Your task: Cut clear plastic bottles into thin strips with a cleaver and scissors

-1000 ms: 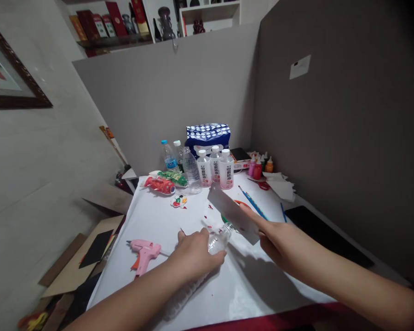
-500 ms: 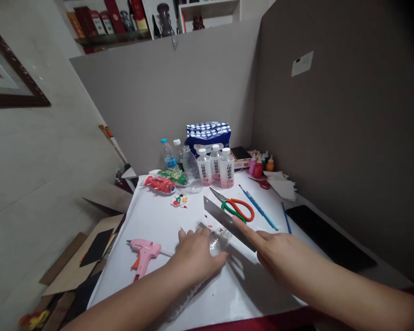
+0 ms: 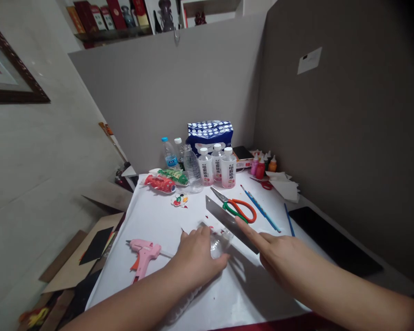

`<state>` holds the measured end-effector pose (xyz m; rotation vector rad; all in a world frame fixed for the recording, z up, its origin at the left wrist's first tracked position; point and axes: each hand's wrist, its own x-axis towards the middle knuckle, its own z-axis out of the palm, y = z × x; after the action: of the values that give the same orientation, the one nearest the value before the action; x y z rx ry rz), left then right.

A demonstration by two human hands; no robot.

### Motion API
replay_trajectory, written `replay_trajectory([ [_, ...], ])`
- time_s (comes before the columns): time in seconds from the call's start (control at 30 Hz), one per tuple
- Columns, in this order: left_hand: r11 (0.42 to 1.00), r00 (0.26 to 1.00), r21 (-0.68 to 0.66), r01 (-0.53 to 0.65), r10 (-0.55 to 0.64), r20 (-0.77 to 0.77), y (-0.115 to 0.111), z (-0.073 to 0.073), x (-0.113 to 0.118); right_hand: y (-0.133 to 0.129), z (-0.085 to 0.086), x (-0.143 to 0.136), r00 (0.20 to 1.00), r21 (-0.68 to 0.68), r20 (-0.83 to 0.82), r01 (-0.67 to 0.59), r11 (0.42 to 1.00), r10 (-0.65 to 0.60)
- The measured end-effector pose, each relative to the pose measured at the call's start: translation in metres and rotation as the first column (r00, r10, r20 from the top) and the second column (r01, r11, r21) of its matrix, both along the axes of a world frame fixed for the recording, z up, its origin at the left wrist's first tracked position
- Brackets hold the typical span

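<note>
My left hand is closed around a clear plastic bottle lying on the white table. Its ribbed body runs back under my left forearm, which hides much of it. My right hand grips a wide-bladed metal knife, like a cleaver, with the index finger stretched along the top of the blade; the handle is hidden in the hand. The blade slants above the bottle, and I cannot tell whether it touches. Just beyond the blade lie scissors with orange and green handles. Left of my left hand is a pink glue gun.
Several bottles stand at the back before a blue-and-white package. Red and green painted bottles lie back left, near a paint palette. Brushes, a black tablet-like slab and paint bottles are on the right.
The view has shifted slightly. Both hands keep their holds on the bottle and the knife, with hardly any movement between the frames.
</note>
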<state>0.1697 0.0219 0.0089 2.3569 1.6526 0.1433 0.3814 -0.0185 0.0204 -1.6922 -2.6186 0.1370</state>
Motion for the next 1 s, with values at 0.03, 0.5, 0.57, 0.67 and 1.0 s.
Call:
replay_trajectory([
  [0.03, 1.0, 1.0, 0.005, 0.003, -0.003, 0.006, 0.0, 0.0, 0.0, 0.0, 0.0, 0.0, 1.0, -0.002, -0.009, -0.007, 1.0, 0.007],
  [0.5, 0.999, 0.992, -0.019, -0.044, 0.042, -0.121, 0.0, 0.008, 0.001, 0.003, -0.006, 0.002, 0.998, 0.039, -0.066, -0.007, 0.999, 0.01],
  [0.57, 0.998, 0.991, -0.033, -0.05, 0.046, -0.128, -0.001, 0.009, 0.002, 0.003, -0.007, 0.003, 0.996, 0.07, -0.088, -0.016, 0.997, 0.022],
  [0.67, 0.997, 0.99, -0.053, -0.06, 0.052, -0.132, -0.001, 0.012, 0.004, 0.004, -0.003, 0.0, 0.999, 0.054, -0.035, 0.0, 0.999, 0.002],
  [1.0, 0.994, 0.985, -0.029, -0.102, 0.097, -0.146, 0.001, 0.007, 0.008, 0.036, 0.027, -0.032, 0.986, 0.026, 0.152, -0.077, 0.997, 0.072],
])
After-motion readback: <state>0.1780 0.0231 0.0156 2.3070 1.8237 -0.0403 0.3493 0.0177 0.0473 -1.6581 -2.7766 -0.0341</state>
